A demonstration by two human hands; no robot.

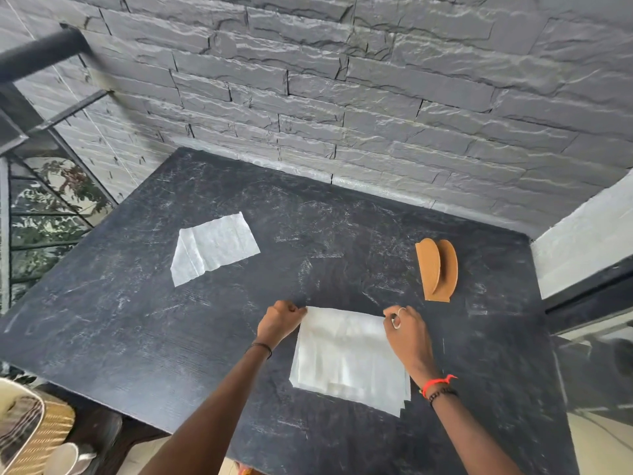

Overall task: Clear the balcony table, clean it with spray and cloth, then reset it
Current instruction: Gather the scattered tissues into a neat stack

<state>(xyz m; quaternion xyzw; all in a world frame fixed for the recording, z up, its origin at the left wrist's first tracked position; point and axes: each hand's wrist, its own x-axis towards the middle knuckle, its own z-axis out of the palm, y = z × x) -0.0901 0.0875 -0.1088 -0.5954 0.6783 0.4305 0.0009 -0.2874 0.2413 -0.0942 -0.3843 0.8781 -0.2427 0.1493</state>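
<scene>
A black, scuffed table (137, 330) fills the view. Near its front edge lies a stack of white paper napkins (346, 361). My left hand (279, 320) pinches the top napkin's far left corner. My right hand (406, 329), with a ring on one finger, pinches the far right corner. A single unfolded white napkin (212, 248) lies flat at the left middle of the table. A brown wooden napkin holder (436, 269) stands at the right, with no napkins in it.
A grey stone wall (342, 97) runs along the table's far edge. A black metal railing (34, 56) with foliage behind it is at left. At the lower left sit a woven basket (51, 430) and a white cup (65, 457).
</scene>
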